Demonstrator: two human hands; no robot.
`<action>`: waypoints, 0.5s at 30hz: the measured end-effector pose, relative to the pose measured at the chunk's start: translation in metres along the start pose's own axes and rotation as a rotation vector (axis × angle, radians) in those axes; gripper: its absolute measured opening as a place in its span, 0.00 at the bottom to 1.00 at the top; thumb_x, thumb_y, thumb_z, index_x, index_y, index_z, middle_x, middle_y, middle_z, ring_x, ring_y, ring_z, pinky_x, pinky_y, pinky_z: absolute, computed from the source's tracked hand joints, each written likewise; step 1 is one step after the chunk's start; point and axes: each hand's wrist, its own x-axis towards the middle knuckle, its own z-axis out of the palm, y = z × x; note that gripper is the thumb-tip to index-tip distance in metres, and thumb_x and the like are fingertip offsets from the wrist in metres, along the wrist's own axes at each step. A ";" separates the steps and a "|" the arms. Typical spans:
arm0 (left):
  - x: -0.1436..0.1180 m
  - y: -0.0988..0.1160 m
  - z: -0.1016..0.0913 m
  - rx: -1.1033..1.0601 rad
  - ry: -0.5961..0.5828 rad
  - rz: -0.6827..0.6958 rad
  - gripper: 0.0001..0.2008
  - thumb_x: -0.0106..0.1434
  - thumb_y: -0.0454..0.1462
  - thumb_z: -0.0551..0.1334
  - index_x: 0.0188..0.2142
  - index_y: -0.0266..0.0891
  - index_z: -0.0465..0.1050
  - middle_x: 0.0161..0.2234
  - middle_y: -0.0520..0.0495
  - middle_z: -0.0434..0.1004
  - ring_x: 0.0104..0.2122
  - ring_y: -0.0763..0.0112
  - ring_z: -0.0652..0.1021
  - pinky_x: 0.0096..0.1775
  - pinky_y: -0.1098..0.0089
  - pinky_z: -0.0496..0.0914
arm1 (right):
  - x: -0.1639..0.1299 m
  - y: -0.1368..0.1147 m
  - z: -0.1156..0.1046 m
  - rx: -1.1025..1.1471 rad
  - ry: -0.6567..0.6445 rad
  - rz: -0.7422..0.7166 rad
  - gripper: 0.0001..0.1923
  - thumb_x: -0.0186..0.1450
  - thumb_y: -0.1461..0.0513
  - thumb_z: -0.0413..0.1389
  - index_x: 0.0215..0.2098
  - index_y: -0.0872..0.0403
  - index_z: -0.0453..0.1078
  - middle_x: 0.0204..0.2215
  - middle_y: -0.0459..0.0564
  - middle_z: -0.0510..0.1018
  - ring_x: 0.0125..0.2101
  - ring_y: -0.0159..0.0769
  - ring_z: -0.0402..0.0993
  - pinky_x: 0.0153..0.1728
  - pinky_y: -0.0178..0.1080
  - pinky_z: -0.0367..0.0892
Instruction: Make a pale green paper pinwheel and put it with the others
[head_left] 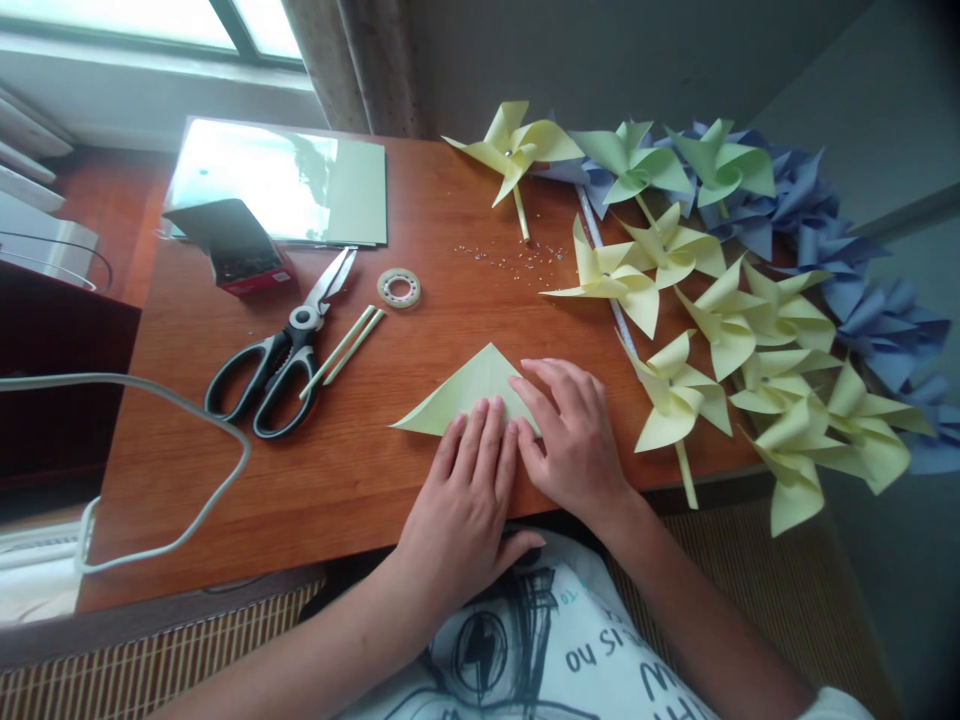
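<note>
White printed shirt cloth [525,650] lies nearest us, below the front edge of the counter [322,500]. Just in from that edge's middle, our left hand [454,512] presses a folded pale-yellow paper [454,395] flat, four fingers close together, thumb apart; our right hand [583,450] has its fingers spread and bent at the paper's right side. We judge the paper light, thin and crisp, easily creased or torn, best held flat along its near side or by a corner. Smooth brown wood tops the counter; scissors [304,319] rest toward its left edge, and pinwheels [679,395] crowd its right edge. Past the far edge we see a curtain [375,65] beside a bright window [142,22].
</note>
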 end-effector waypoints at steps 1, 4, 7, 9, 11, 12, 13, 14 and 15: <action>0.000 0.000 0.000 -0.004 0.002 -0.003 0.50 0.65 0.62 0.52 0.69 0.19 0.53 0.71 0.19 0.45 0.71 0.36 0.47 0.69 0.45 0.43 | -0.005 0.001 0.002 -0.010 0.014 0.002 0.21 0.66 0.68 0.56 0.57 0.55 0.70 0.59 0.59 0.72 0.59 0.54 0.65 0.60 0.58 0.63; 0.000 -0.001 0.001 -0.014 0.005 -0.007 0.50 0.64 0.62 0.53 0.69 0.20 0.52 0.71 0.19 0.44 0.71 0.36 0.47 0.69 0.45 0.44 | -0.016 0.005 0.003 -0.021 0.058 0.041 0.24 0.65 0.71 0.55 0.58 0.54 0.69 0.59 0.58 0.72 0.59 0.52 0.66 0.59 0.57 0.66; 0.000 -0.001 0.001 -0.024 0.006 -0.006 0.50 0.64 0.62 0.54 0.70 0.23 0.51 0.71 0.19 0.43 0.71 0.36 0.47 0.68 0.45 0.45 | -0.027 0.009 -0.001 -0.010 0.080 0.087 0.25 0.64 0.73 0.55 0.58 0.56 0.69 0.59 0.60 0.71 0.57 0.52 0.66 0.59 0.56 0.67; 0.001 -0.001 0.000 -0.033 0.008 -0.002 0.50 0.64 0.62 0.54 0.71 0.26 0.51 0.71 0.19 0.43 0.71 0.35 0.47 0.68 0.44 0.46 | -0.035 0.012 -0.005 -0.002 0.086 0.112 0.25 0.64 0.74 0.53 0.59 0.57 0.69 0.58 0.61 0.72 0.56 0.51 0.67 0.59 0.55 0.68; 0.001 -0.001 -0.001 -0.040 0.006 0.005 0.49 0.64 0.62 0.54 0.71 0.30 0.50 0.71 0.18 0.42 0.71 0.35 0.47 0.68 0.43 0.46 | -0.042 0.013 -0.009 0.001 0.082 0.140 0.26 0.65 0.76 0.50 0.59 0.57 0.69 0.57 0.61 0.72 0.56 0.50 0.68 0.58 0.55 0.69; 0.001 -0.001 -0.001 -0.041 0.006 0.005 0.49 0.63 0.62 0.55 0.71 0.31 0.49 0.71 0.18 0.42 0.71 0.35 0.47 0.68 0.43 0.46 | -0.044 0.013 -0.011 -0.002 0.080 0.156 0.27 0.65 0.76 0.49 0.60 0.56 0.68 0.57 0.61 0.72 0.56 0.50 0.69 0.58 0.55 0.70; 0.001 -0.001 -0.001 -0.040 0.004 0.004 0.49 0.63 0.62 0.55 0.72 0.31 0.49 0.71 0.19 0.42 0.71 0.35 0.47 0.67 0.43 0.47 | -0.046 0.012 -0.013 -0.005 0.085 0.171 0.27 0.66 0.76 0.48 0.60 0.56 0.68 0.57 0.61 0.73 0.55 0.50 0.69 0.57 0.55 0.70; 0.000 -0.001 -0.002 -0.039 0.003 0.004 0.50 0.63 0.62 0.56 0.72 0.32 0.48 0.71 0.19 0.42 0.71 0.35 0.47 0.67 0.43 0.47 | -0.047 0.010 -0.014 -0.001 0.100 0.184 0.27 0.66 0.76 0.48 0.60 0.55 0.68 0.56 0.61 0.73 0.55 0.50 0.70 0.57 0.56 0.71; 0.000 -0.001 -0.002 -0.037 0.001 0.003 0.50 0.63 0.62 0.56 0.72 0.33 0.47 0.72 0.20 0.41 0.71 0.35 0.47 0.67 0.43 0.47 | -0.047 0.008 -0.015 0.019 0.123 0.186 0.27 0.66 0.76 0.48 0.60 0.55 0.68 0.55 0.61 0.74 0.55 0.49 0.71 0.57 0.55 0.71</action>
